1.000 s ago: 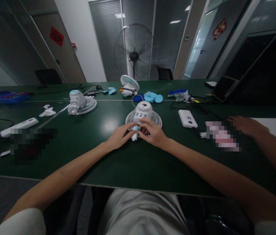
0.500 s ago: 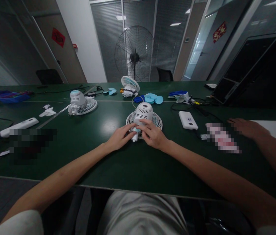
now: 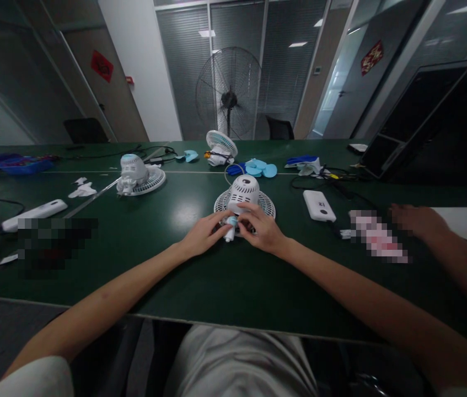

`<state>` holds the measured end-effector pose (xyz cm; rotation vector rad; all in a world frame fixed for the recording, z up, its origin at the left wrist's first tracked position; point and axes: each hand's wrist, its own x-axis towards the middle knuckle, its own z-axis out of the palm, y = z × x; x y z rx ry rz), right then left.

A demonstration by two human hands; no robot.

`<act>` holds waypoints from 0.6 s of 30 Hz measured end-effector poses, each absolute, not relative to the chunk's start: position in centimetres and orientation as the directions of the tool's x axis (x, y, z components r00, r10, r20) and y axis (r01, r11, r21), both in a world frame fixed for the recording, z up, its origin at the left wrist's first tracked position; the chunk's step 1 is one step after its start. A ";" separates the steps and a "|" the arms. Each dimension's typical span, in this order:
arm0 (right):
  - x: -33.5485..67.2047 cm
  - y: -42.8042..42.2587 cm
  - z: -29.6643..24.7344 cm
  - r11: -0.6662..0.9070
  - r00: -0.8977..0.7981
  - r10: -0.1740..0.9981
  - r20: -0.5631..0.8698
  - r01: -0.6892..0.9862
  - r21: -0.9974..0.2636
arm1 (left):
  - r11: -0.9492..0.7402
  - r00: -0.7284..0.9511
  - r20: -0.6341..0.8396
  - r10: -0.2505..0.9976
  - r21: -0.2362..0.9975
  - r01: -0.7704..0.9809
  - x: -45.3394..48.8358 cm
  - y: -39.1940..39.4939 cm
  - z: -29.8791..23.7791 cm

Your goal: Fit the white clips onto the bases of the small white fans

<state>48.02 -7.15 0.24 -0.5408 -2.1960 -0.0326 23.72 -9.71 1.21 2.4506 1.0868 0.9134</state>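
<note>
A small white fan (image 3: pixel 245 188) lies face down on the green table before me, its motor housing up and its slotted grille flat beneath. From its near side a short white neck with a light blue part (image 3: pixel 230 227) sticks out toward me. My left hand (image 3: pixel 205 234) is closed on the left of this neck, thumb and fingers bent against it. On the other side my right hand (image 3: pixel 263 229) pinches the neck, with its forefinger raised along the housing's lower edge. The fingertips partly hide the joint, so small pieces between them cannot be made out.
Another white fan (image 3: pixel 134 175) lies at left, and a third (image 3: pixel 220 148) farther back. Light blue blades (image 3: pixel 260 168) sit behind my fan. A white power bank (image 3: pixel 319 205) and a co-worker's hand (image 3: pixel 419 221) are at right. A blue tray (image 3: pixel 24 165) stands far left.
My right fingers have drawn back slightly from the neck's top, showing more of the light blue part. The fan stays in place; the view has shifted a little.
</note>
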 end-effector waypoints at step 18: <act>48.4 -6.1 -0.6 0.928 -0.539 0.333 0.774 0.332 -0.168 | -0.657 0.500 0.427 0.753 0.523 0.543 23.4 -9.4 0.8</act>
